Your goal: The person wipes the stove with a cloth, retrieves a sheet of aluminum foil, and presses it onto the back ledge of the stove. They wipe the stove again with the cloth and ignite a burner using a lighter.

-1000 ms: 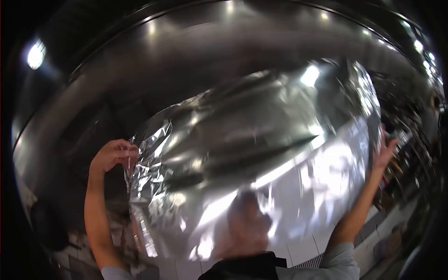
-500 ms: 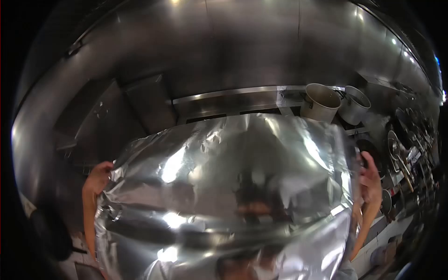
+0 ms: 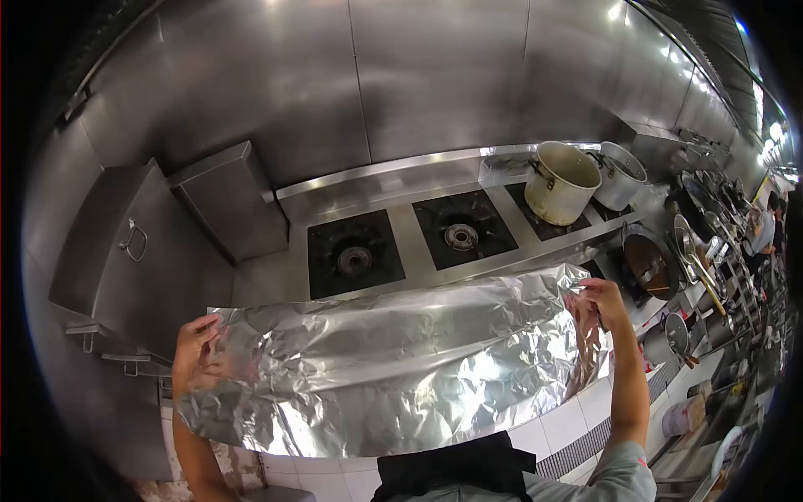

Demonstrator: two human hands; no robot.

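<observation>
A wide, crumpled sheet of aluminium foil (image 3: 385,343) stretches between both hands in front of the stove, its surface creased and shiny. My left hand (image 3: 196,339) pinches the foil's upper left corner, with the fingertips on its edge. At the upper right corner, my right hand (image 3: 604,299) grips the foil between thumb and fingers. The foil's lower edge hangs near the black apron (image 3: 456,473) at my waist.
Behind the foil, the steel stove has black burners (image 3: 355,255). Two large pots (image 3: 562,186) stand at its back right. Farther right are a wok (image 3: 648,263), ladles and strainers. A steel cabinet (image 3: 134,251) is at the left. Another person (image 3: 761,230) is at the far right.
The foil has come down and lies lower and flatter in view, uncovering the burners. Both hands still hold its ends, and my right hand has moved left.
</observation>
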